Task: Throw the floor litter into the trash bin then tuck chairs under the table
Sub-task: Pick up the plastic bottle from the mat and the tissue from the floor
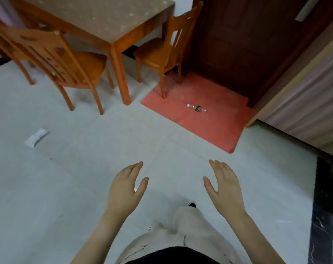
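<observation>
- The left hand [126, 187] and right hand [223, 187] are held out empty over the pale tiled floor [66, 187], fingers straight, judged ready for a pick-up
- A clear plastic bottle [196, 108] is left lying on a red floor mat [209, 126] at 1 o'clock, a white crumpled wrapper [36, 137] at 10 o'clock
- A near orange wooden chair [89, 63] and a far orange wooden chair [152, 54] are stood out from the brown-topped worktop [104, 18], not yet tucked

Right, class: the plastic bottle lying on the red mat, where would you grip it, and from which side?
Probably around the middle of the bottle, coming down from above. It lies flat on its side on the mat with its long axis across the view, so its narrow width is easy to span.
</observation>
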`<state>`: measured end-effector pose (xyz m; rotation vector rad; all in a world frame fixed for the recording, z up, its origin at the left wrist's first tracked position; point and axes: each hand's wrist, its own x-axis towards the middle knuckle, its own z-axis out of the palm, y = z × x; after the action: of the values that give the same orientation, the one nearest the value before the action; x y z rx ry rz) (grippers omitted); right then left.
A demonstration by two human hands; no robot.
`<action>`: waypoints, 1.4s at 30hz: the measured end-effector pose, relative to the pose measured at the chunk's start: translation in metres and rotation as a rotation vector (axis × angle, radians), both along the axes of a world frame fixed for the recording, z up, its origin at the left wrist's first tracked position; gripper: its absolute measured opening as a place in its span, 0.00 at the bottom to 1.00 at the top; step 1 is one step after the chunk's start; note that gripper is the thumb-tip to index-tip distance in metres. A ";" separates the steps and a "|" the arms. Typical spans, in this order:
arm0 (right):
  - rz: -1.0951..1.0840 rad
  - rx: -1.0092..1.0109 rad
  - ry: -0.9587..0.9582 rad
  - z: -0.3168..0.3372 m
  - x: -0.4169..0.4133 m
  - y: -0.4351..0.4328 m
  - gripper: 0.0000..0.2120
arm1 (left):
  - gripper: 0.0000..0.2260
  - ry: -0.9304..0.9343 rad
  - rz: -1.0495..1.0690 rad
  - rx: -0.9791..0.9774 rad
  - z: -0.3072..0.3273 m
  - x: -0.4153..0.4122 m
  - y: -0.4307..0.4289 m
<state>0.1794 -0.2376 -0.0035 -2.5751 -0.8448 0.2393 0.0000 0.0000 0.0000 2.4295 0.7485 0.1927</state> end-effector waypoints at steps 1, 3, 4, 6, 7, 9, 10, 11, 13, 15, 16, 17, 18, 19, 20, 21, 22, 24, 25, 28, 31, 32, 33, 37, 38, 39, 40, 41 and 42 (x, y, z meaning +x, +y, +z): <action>-0.023 0.025 -0.002 0.002 0.009 -0.002 0.25 | 0.26 -0.019 -0.019 -0.001 0.001 0.014 0.003; -0.068 0.050 -0.024 0.006 0.032 -0.006 0.25 | 0.26 -0.025 -0.067 0.019 0.005 0.048 0.007; -0.083 0.044 -0.028 0.006 0.044 -0.008 0.25 | 0.26 -0.028 -0.090 0.030 0.006 0.067 0.009; -0.117 0.039 -0.024 0.003 0.073 -0.011 0.25 | 0.26 -0.025 -0.123 0.057 0.004 0.107 0.011; -0.131 0.035 -0.017 0.000 0.089 -0.013 0.25 | 0.26 -0.023 -0.139 0.073 0.001 0.127 0.011; -0.161 0.022 0.001 -0.008 0.123 -0.017 0.25 | 0.25 -0.016 -0.165 0.087 -0.007 0.167 0.007; -0.166 0.015 0.007 -0.011 0.141 -0.019 0.25 | 0.25 -0.007 -0.172 0.089 -0.009 0.186 0.004; -0.164 0.010 0.012 -0.015 0.161 -0.020 0.25 | 0.25 0.004 -0.174 0.086 -0.012 0.206 0.001; -0.149 -0.009 0.034 -0.019 0.202 -0.024 0.25 | 0.26 0.019 -0.162 0.077 -0.016 0.248 -0.007; -0.134 -0.021 0.050 -0.017 0.244 -0.025 0.25 | 0.26 0.033 -0.155 0.075 -0.013 0.287 -0.014; -0.124 -0.016 0.046 -0.013 0.266 -0.025 0.25 | 0.26 0.033 -0.154 0.072 -0.010 0.307 -0.017; -0.112 -0.007 0.038 -0.010 0.288 -0.023 0.24 | 0.25 0.027 -0.155 0.069 -0.007 0.328 -0.020; -0.102 0.000 0.030 -0.007 0.309 -0.020 0.24 | 0.25 0.024 -0.160 0.065 -0.003 0.348 -0.022; -0.087 0.006 0.024 -0.003 0.331 -0.016 0.24 | 0.25 0.020 -0.168 0.064 0.001 0.368 -0.022; -0.074 0.012 0.023 0.000 0.352 -0.011 0.24 | 0.24 0.017 -0.172 0.065 0.005 0.387 -0.021; -0.064 0.017 0.018 0.002 0.371 -0.005 0.24 | 0.24 0.012 -0.172 0.078 0.007 0.404 -0.019; -0.057 0.024 0.014 0.003 0.389 0.001 0.24 | 0.24 0.009 -0.169 0.090 0.008 0.420 -0.015; -0.045 0.041 0.008 0.003 0.422 0.014 0.24 | 0.23 0.016 -0.163 0.098 0.009 0.449 -0.005; -0.037 0.047 0.006 0.001 0.437 0.022 0.24 | 0.24 0.024 -0.158 0.097 0.007 0.464 0.001; -0.005 0.029 0.031 -0.013 0.480 0.046 0.25 | 0.25 0.056 -0.149 0.093 -0.008 0.504 0.023; 0.019 0.022 0.048 -0.030 0.527 0.075 0.25 | 0.25 0.065 -0.134 0.087 -0.026 0.548 0.051; 0.029 0.021 0.047 -0.035 0.544 0.086 0.24 | 0.25 0.057 -0.128 0.087 -0.032 0.564 0.062; 0.043 0.026 0.042 -0.038 0.562 0.098 0.24 | 0.24 0.047 -0.122 0.090 -0.036 0.580 0.074; 0.071 0.018 0.004 -0.043 0.639 0.152 0.24 | 0.24 0.026 -0.126 0.104 -0.041 0.657 0.136; 0.060 0.016 -0.011 -0.043 0.657 0.165 0.24 | 0.24 0.017 -0.127 0.107 -0.039 0.676 0.152; 0.041 0.018 -0.021 -0.042 0.674 0.178 0.24 | 0.24 0.013 -0.128 0.106 -0.036 0.696 0.168; 0.023 0.017 -0.028 -0.041 0.693 0.190 0.23 | 0.24 0.010 -0.129 0.109 -0.033 0.716 0.183; 0.015 0.012 -0.034 -0.040 0.711 0.203 0.24 | 0.24 0.007 -0.130 0.119 -0.031 0.734 0.197; 0.019 0.006 -0.039 -0.040 0.729 0.215 0.24 | 0.24 0.006 -0.133 0.127 -0.031 0.752 0.210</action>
<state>0.9083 -0.0229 -0.0438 -2.5750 -0.8831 0.1920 0.7519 0.2098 -0.0306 2.5903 0.5903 0.1857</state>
